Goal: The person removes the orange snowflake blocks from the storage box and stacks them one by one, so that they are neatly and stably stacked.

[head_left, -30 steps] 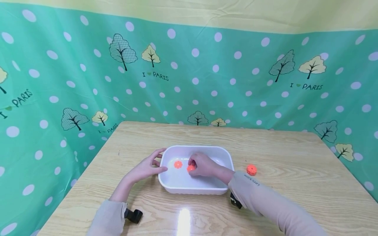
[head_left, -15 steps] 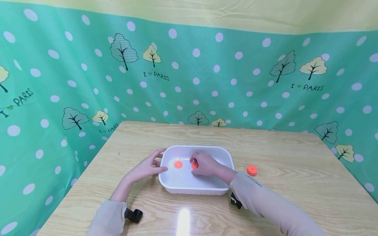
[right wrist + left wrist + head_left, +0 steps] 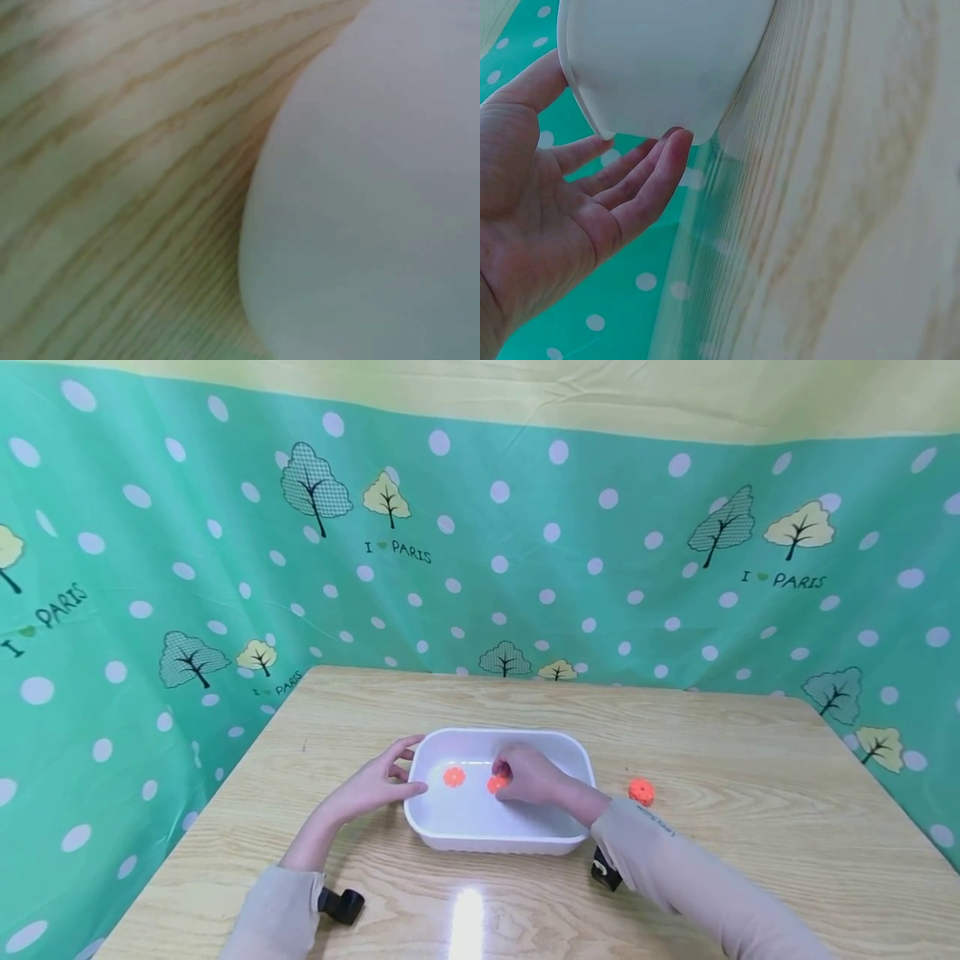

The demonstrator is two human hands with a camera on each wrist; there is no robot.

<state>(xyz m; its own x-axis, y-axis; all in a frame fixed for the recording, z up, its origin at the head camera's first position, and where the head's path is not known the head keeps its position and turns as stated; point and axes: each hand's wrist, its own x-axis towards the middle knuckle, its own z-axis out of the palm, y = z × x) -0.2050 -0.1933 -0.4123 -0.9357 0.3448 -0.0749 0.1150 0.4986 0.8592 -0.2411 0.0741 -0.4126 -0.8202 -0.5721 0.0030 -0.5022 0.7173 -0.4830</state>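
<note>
A white plastic basin [image 3: 495, 841] stands on the wooden table. My left hand [image 3: 375, 781] holds its left end, thumb over the rim and fingers spread along the outside. In the left wrist view, that hand's [image 3: 562, 195] fingertips meet the basin's outer wall [image 3: 660, 67]. Inside the basin, my right hand [image 3: 528, 774] pinches an orange scalloped disc [image 3: 496, 785], partly hidden by the fingers. Another orange disc [image 3: 454, 777], flower-shaped, lies on the basin floor to its left. The right wrist view shows only the basin's outside [image 3: 367, 195] and wood grain.
Right of the basin, a thicker orange scalloped piece [image 3: 641, 792], perhaps stacked discs, lies on the table [image 3: 720, 752]. Behind the table hangs a green dotted curtain [image 3: 465, 543] with printed trees. Black wrist cameras sit below both forearms.
The right hand has shifted slightly right inside the basin with the orange disc between its fingers. The left hand, the other disc and the piece on the table stay in place.
</note>
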